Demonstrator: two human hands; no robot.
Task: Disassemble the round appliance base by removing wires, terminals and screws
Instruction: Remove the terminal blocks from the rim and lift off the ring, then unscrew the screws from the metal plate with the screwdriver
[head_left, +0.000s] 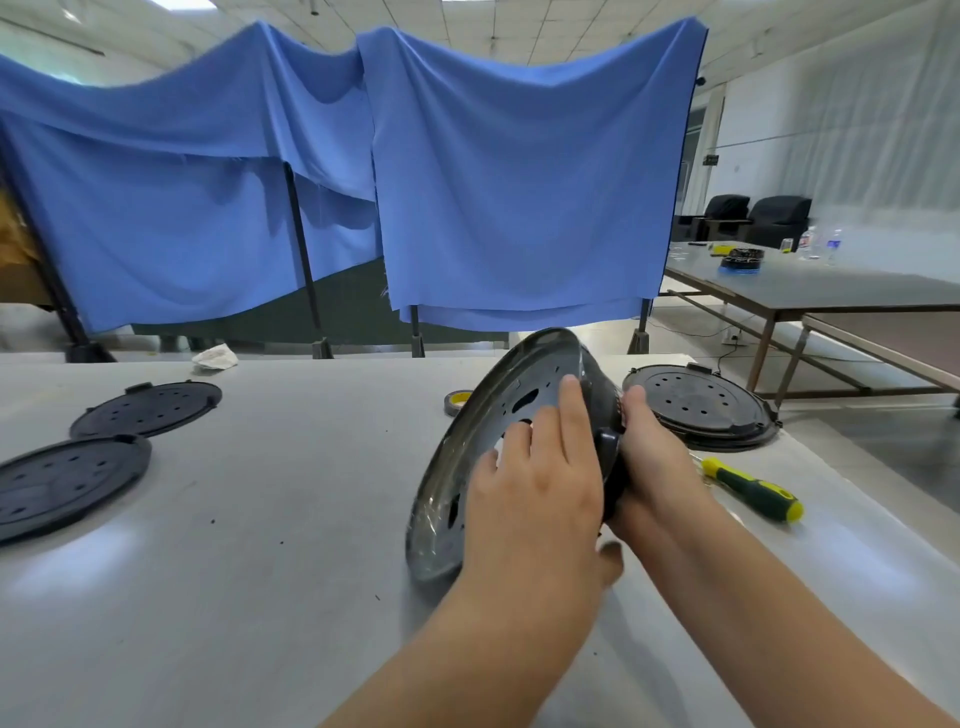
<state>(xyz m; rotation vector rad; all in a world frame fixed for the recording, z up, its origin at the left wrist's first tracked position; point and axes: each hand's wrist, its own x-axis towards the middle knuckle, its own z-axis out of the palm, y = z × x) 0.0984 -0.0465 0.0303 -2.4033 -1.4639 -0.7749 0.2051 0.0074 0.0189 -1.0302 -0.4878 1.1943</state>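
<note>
Lying flat at the left end of the pale grey table (260, 493) are two dark round perforated covers (148, 408), one behind the other, with a crumpled white rag (215, 357) near the far edge. Behind the table, blue cloth (467, 171) hangs over dark stands, screening much of the room. Toward the middle, a roll of yellow tape (457, 400) sits just behind the round appliance base (488, 415), which is tipped up on its edge, its lower rim at the tabletop. The left hand (535, 493) lies spread against its inner face, fingers fairly straight and pressing. The right hand (654, 462) wraps the dark outer side, thumb up along it. Further right, another round dark cover (701, 410) lies flat, and a green-and-yellow screwdriver (753, 488) rests nearer the front. Beyond stands a long grey table (857, 291) with bottles and small items, and two black armchairs (753, 215) by the wall.
</note>
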